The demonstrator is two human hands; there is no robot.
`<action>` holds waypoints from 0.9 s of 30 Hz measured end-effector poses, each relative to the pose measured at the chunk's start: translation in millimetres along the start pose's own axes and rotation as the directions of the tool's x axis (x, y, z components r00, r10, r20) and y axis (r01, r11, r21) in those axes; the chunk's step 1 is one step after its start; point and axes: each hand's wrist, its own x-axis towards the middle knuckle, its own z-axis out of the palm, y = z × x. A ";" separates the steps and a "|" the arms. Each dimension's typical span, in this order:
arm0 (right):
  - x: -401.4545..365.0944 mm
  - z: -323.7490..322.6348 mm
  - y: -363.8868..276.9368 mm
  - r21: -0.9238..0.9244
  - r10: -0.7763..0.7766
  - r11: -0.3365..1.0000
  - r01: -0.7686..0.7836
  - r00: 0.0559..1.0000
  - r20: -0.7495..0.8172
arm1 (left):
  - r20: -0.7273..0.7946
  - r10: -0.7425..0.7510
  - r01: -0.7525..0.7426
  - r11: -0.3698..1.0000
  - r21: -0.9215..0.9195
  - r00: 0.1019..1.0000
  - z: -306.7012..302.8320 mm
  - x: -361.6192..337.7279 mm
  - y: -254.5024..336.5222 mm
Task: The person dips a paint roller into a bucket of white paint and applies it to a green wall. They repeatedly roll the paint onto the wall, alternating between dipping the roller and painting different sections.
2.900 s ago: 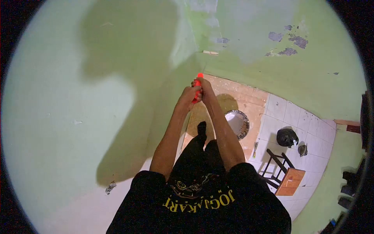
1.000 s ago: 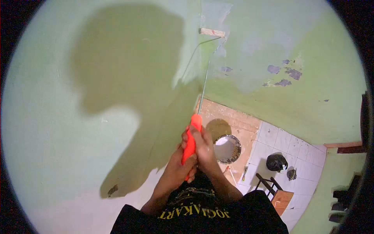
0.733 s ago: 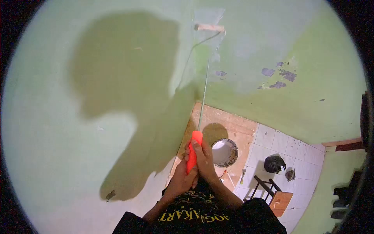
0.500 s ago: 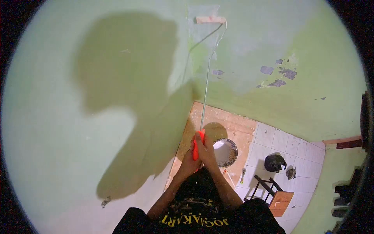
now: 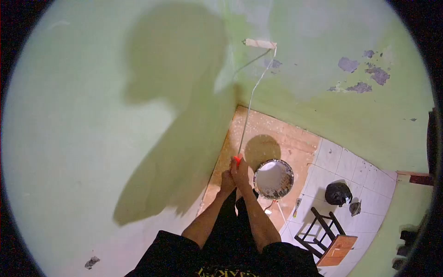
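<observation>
Both of my hands grip the orange handle (image 5: pixel 237 161) of a paint roller, one close to the other. My right hand (image 5: pixel 240 174) is wrapped round the upper part, and my left hand (image 5: pixel 226 181) is closed at the lower end. The fingers hide most of the handle. A long thin rod (image 5: pixel 245 119) runs up from it to the pale roller sleeve (image 5: pixel 260 44), which is at the patchy green wall (image 5: pixel 286 99) near the corner. Right of my hands, a paint-smeared bucket (image 5: pixel 291 181) holds whitish paint (image 5: pixel 270 176).
A brown board (image 5: pixel 295 143) lies under the bucket. To the right, on white tiles (image 5: pixel 318 180), are a scraper (image 5: pixel 296 207), a black bag (image 5: pixel 338 194), a small dark object (image 5: pixel 355 207) and a wooden-topped stool (image 5: pixel 338 250). Peeling patches (image 5: pixel 348 64) mark the wall.
The roller sleeve has moved down the wall, with both hands still on the handle. The view has shifted, so the bucket and stool appear farther right.
</observation>
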 end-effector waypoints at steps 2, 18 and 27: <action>-0.6 -4.2 -9.3 0.009 -0.040 0.999 0.040 0.998 0.050 | -0.028 -0.083 0.083 0.996 -0.028 0.996 -13.8 -13.0 35.7; -21.3 37.7 42.5 -0.252 0.140 0.961 -0.117 0.987 0.078 | 0.106 -0.112 0.134 0.964 -0.232 0.988 -15.1 -23.7 -1.2; 66.8 -19.9 -96.7 0.124 -0.085 0.987 0.098 0.991 -0.108 | -0.169 0.312 -0.311 0.950 0.032 0.935 -40.2 75.5 49.1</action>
